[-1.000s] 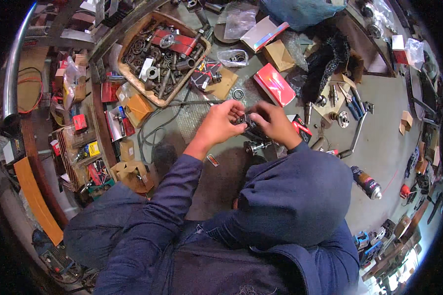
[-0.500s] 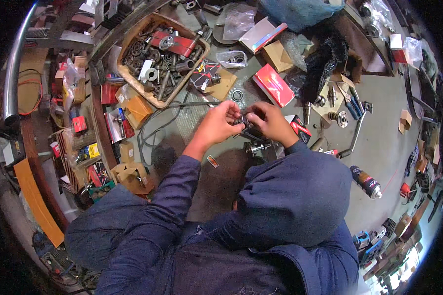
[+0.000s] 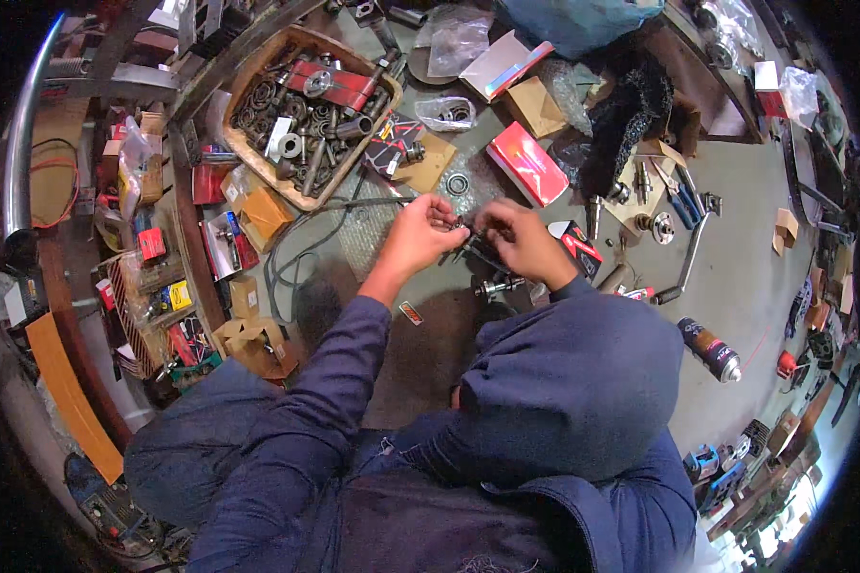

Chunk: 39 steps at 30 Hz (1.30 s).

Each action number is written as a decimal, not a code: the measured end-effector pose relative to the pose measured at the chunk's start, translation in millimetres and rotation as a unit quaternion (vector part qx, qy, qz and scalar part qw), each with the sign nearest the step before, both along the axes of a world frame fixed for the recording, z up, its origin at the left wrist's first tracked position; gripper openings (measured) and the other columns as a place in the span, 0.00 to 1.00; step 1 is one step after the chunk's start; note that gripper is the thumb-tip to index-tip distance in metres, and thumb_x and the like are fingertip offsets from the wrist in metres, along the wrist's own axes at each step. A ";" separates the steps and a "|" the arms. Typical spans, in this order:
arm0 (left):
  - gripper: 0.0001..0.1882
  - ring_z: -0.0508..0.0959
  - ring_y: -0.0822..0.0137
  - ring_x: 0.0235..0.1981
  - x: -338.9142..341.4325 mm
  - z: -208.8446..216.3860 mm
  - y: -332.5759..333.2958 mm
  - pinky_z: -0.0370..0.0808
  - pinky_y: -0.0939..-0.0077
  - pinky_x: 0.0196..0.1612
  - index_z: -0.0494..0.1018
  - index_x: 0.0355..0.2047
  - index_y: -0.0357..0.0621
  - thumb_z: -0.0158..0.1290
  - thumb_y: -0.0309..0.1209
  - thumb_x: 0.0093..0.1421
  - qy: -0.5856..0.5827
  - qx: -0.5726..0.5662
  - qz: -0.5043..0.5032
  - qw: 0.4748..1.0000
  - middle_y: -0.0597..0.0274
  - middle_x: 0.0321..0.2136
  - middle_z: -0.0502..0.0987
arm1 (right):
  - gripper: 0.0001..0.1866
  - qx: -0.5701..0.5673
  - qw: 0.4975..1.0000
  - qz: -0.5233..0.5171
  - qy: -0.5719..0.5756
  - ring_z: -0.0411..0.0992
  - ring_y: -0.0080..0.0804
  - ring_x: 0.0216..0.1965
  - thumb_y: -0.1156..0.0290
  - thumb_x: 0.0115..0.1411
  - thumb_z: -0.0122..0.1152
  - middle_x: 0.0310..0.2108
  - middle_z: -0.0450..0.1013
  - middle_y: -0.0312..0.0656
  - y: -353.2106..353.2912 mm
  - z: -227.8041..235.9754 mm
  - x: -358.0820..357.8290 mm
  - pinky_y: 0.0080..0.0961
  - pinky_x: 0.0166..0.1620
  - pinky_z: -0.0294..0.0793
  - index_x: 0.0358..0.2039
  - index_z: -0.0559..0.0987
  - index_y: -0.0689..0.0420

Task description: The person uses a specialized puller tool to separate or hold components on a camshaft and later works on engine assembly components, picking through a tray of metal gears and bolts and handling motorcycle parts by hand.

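My left hand (image 3: 413, 239) is closed in a pinch, thumb against fingertips, on a small dark metal part (image 3: 460, 226). Close on its right is my right hand (image 3: 527, 246), its fingers curled inward and slightly blurred; whatever they grip is hidden. Below and between the hands shows another dark metal piece (image 3: 482, 251), whose kind I cannot make out. Nearer me, by my right wrist, lies a shiny metal shaft with round discs (image 3: 499, 286). A ring-shaped bearing (image 3: 458, 182) rests on bubble wrap just beyond my fingers.
A tray (image 3: 238, 158) heaped with used metal parts stands at far left. Beyond my right hand lie a red-and-white box (image 3: 528, 164) and blue-handled pliers (image 3: 682, 203). A spray can (image 3: 711, 350) lies on the right. Opened cartons (image 3: 258, 346) sit left of my forearm.
My right fingers have drawn slightly away from my left fingertips, widening the gap between the hands. The left hand keeps its pinch and has shifted slightly left.
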<state>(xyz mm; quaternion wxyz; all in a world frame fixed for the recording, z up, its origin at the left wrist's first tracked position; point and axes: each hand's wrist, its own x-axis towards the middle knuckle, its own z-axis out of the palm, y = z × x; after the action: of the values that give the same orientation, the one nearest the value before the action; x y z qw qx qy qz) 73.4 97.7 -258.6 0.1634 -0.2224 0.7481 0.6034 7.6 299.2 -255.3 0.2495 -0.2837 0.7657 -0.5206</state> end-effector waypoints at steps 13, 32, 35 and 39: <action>0.14 0.80 0.58 0.25 5.5 8.0 13.1 0.75 0.66 0.32 0.75 0.30 0.34 0.60 0.33 0.51 0.020 -0.151 -0.028 0.988 0.49 0.23 0.79 | 0.10 -0.020 0.998 -0.066 -0.009 0.74 0.52 0.35 0.69 0.59 0.61 0.32 0.75 0.53 -11.5 -7.1 4.9 0.39 0.39 0.72 0.35 0.80 0.63; 0.12 0.72 0.42 0.40 18.5 -18.6 12.2 0.70 0.52 0.44 0.65 0.36 0.35 0.55 0.25 0.55 0.202 -0.295 -0.239 0.903 0.42 0.33 0.71 | 0.39 0.128 0.991 0.029 0.030 0.71 0.63 0.46 0.59 0.50 0.72 0.42 0.72 0.63 -1.8 -1.5 27.1 0.48 0.47 0.71 0.55 0.62 0.61; 0.13 0.72 0.42 0.40 16.4 -10.7 12.2 0.71 0.54 0.44 0.65 0.36 0.36 0.56 0.25 0.54 0.199 -0.271 -0.237 0.911 0.43 0.33 0.72 | 0.35 0.144 0.989 0.002 0.020 0.71 0.64 0.45 0.59 0.53 0.70 0.42 0.72 0.64 -1.2 -7.2 27.8 0.50 0.46 0.71 0.54 0.63 0.62; 0.13 0.72 0.45 0.41 22.9 -21.1 15.1 0.72 0.57 0.45 0.66 0.35 0.37 0.58 0.25 0.52 0.229 -0.283 -0.182 0.914 0.45 0.35 0.71 | 0.28 0.197 0.980 0.013 0.014 0.72 0.63 0.44 0.61 0.59 0.63 0.42 0.71 0.66 -1.7 -11.1 23.6 0.52 0.43 0.71 0.51 0.64 0.65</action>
<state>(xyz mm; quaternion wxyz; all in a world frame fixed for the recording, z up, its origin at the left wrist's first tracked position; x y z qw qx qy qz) 96.3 112.8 -279.7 0.0253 0.0248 0.9321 0.3606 31.2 297.5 -266.4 0.2969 -0.2463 0.8529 -0.3517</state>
